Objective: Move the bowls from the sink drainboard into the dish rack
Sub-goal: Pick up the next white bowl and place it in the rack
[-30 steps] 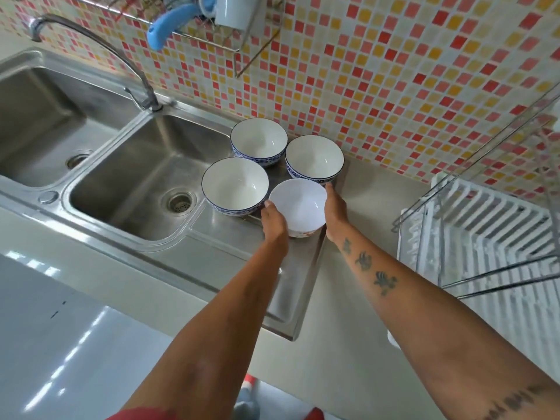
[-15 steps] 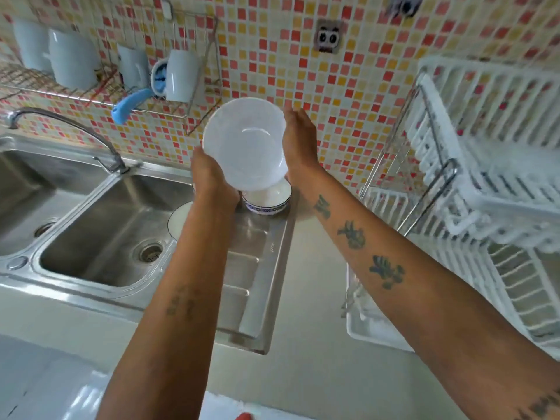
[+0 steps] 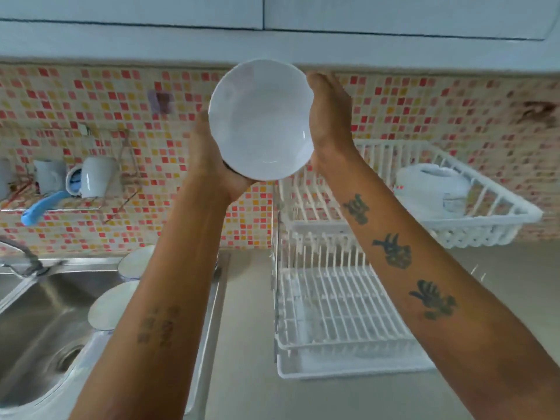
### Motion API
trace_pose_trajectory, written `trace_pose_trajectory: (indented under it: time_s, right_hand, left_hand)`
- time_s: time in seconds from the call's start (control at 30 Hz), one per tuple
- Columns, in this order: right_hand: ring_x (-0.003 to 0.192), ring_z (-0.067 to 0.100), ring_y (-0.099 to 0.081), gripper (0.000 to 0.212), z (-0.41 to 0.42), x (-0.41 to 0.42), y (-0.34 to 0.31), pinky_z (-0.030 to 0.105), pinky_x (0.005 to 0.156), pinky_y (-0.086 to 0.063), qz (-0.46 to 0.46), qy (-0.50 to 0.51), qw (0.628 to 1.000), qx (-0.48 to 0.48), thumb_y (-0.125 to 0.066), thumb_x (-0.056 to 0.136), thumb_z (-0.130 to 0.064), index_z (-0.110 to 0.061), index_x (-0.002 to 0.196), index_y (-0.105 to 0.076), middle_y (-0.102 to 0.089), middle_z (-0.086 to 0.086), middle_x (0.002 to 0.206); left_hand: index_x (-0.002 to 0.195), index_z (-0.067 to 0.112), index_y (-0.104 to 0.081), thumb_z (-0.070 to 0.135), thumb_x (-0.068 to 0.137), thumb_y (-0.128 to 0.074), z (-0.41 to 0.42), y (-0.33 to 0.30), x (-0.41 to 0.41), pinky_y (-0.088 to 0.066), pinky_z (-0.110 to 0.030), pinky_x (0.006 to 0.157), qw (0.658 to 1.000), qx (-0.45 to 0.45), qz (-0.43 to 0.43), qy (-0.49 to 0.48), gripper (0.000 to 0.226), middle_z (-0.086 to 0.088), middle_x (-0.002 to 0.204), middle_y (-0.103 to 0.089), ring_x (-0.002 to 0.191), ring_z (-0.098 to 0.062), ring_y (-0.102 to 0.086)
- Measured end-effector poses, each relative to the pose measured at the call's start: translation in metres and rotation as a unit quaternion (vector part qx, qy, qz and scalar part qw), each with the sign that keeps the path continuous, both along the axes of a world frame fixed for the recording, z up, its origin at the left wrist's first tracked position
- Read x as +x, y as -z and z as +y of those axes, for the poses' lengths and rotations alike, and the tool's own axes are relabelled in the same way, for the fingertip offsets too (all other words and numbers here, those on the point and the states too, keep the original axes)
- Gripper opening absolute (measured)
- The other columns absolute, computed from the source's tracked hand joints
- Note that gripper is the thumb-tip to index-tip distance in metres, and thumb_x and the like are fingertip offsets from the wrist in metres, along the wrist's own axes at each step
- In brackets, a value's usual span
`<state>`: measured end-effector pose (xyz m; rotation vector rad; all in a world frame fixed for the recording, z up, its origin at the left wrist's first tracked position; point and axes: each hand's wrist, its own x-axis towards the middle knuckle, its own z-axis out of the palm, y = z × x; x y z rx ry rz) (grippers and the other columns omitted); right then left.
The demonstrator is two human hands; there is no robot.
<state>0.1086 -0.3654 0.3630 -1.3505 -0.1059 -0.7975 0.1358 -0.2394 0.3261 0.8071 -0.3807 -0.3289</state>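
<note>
up near the top centre of the frame, against the tiled wall, i have the white bowl point(image 3: 261, 119) raised between both palms, its open mouth tilted toward me. my left hand point(image 3: 209, 156) cups it from below and behind on the left, my right hand point(image 3: 327, 116) presses flat along its right rim; both are closed on the bowl, though the fingertips wrap behind it and i can't see them. it looks like glazed ceramic: stiff, smooth, probably slick if wet, and it would chip or shatter if it dropped onto the steel or the counter, so i judge a two-sided hold at the rim and under the foot is the safe one. weight seems moderate, nothing one hand couldn't take for the final set-down. the dish rack point(image 3: 333, 298) sits at lower right of centre, white slats on two tiers, with something pale and rounded already in the upper basket point(image 3: 485, 225) that i can't identify through the blur. at lower left, two more bowls point(image 3: 109, 304) peek out from behind my left forearm on the drainboard point(image 3: 209, 313); whether another is hidden there i cannot tell. the bowl's outer pattern and foot are out of sight.
</note>
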Motion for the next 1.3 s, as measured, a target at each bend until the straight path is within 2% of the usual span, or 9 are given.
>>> trace_pose_trajectory:
  time_s: [0.23,0.37,0.43,0.57,0.67,0.8,0.9,1.13,1.3]
  right_hand:
    - [0.073,0.015,-0.053,0.029,-0.134,-0.042,-0.001,0.027,0.07,-0.042,-0.045,0.116,0.992,0.014,-0.048,0.09,-0.008,-0.022,0.067,-0.059,-0.058,-0.005,0.073]
    - [0.079,0.02,-0.05,0.019,-0.196,-0.056,0.007,0.032,0.069,-0.04,-0.006,0.14,0.989,0.054,-0.047,0.087,-0.018,-0.017,0.069,-0.053,-0.054,0.003,0.078]
    - [0.075,0.021,-0.047,0.019,-0.22,-0.06,0.01,0.032,0.065,-0.038,0.039,0.162,0.984,0.057,-0.045,0.087,-0.022,-0.014,0.069,-0.047,-0.049,0.006,0.077]
    - [0.064,0.018,-0.052,0.023,-0.242,-0.064,0.016,0.025,0.057,-0.039,0.106,0.148,0.983,0.031,-0.046,0.086,-0.031,-0.018,0.069,-0.052,-0.055,0.004,0.076]
    - [0.064,0.014,-0.057,0.021,-0.251,-0.06,0.026,0.023,0.055,-0.041,0.142,0.167,0.976,0.01,-0.05,0.088,-0.036,-0.017,0.084,-0.058,-0.061,0.003,0.084]
    - [0.076,0.024,-0.063,0.027,-0.264,-0.05,0.046,0.04,0.07,-0.051,0.159,0.212,0.964,-0.024,-0.06,0.079,-0.042,-0.016,0.083,-0.055,-0.062,0.005,0.086]
    - [0.081,0.022,-0.063,0.022,-0.27,-0.045,0.061,0.04,0.075,-0.052,0.173,0.213,0.961,-0.046,-0.065,0.077,-0.037,-0.017,0.084,-0.057,-0.066,0.007,0.097]
    - [0.075,0.018,-0.061,0.029,-0.282,-0.033,0.072,0.027,0.057,-0.048,0.259,0.191,0.943,-0.079,-0.058,0.085,-0.021,-0.015,0.114,-0.06,-0.064,0.006,0.112]
    - [0.078,0.023,-0.063,0.032,-0.282,-0.032,0.073,0.025,0.047,-0.042,0.286,0.175,0.937,-0.094,-0.055,0.087,-0.023,-0.018,0.119,-0.058,-0.063,0.007,0.118]
  left_hand:
    - [0.138,0.026,-0.053,0.066,0.088,-0.033,-0.116,-0.019,-0.021,-0.053,-0.061,0.084,0.975,0.125,-0.038,0.182,0.067,-0.013,0.128,-0.062,0.111,-0.043,-0.062]
    - [0.138,0.023,-0.052,0.077,0.084,-0.031,-0.174,-0.019,-0.024,-0.051,-0.063,0.087,0.968,0.173,-0.066,0.171,0.079,-0.016,0.137,-0.057,0.117,-0.044,-0.06]
    - [0.134,0.023,-0.055,0.08,0.081,-0.036,-0.195,-0.019,-0.027,-0.054,-0.061,0.085,0.962,0.222,-0.127,0.098,0.079,-0.015,0.132,-0.06,0.114,-0.041,-0.062]
    - [0.108,0.024,-0.054,0.06,0.083,-0.062,-0.225,-0.012,-0.03,-0.061,-0.039,0.075,0.893,0.326,-0.299,-0.078,0.044,-0.002,0.104,-0.062,0.089,-0.019,-0.067]
    - [0.119,0.022,-0.041,0.061,0.066,-0.077,-0.246,0.005,-0.018,-0.058,-0.034,0.076,0.833,0.37,-0.391,-0.129,0.075,-0.004,0.115,-0.058,0.095,-0.019,-0.065]
    - [0.123,0.02,-0.039,0.054,0.061,-0.084,-0.268,0.023,-0.006,-0.047,-0.033,0.087,0.739,0.428,-0.497,-0.153,0.083,-0.004,0.126,-0.046,0.11,-0.021,-0.048]
    - [0.127,0.011,-0.038,0.046,0.061,-0.088,-0.277,0.034,0.0,-0.037,-0.031,0.095,0.683,0.46,-0.548,-0.145,0.09,-0.007,0.132,-0.039,0.118,-0.023,-0.038]
    - [0.126,0.007,-0.035,0.044,0.059,-0.089,-0.284,0.048,0.009,-0.035,-0.03,0.099,0.637,0.532,-0.547,-0.111,0.094,-0.009,0.131,-0.034,0.119,-0.025,-0.035]
    - [0.128,0.007,-0.034,0.042,0.062,-0.088,-0.282,0.053,0.008,-0.029,-0.027,0.098,0.641,0.541,-0.535,-0.104,0.092,-0.009,0.132,-0.034,0.122,-0.025,-0.034]
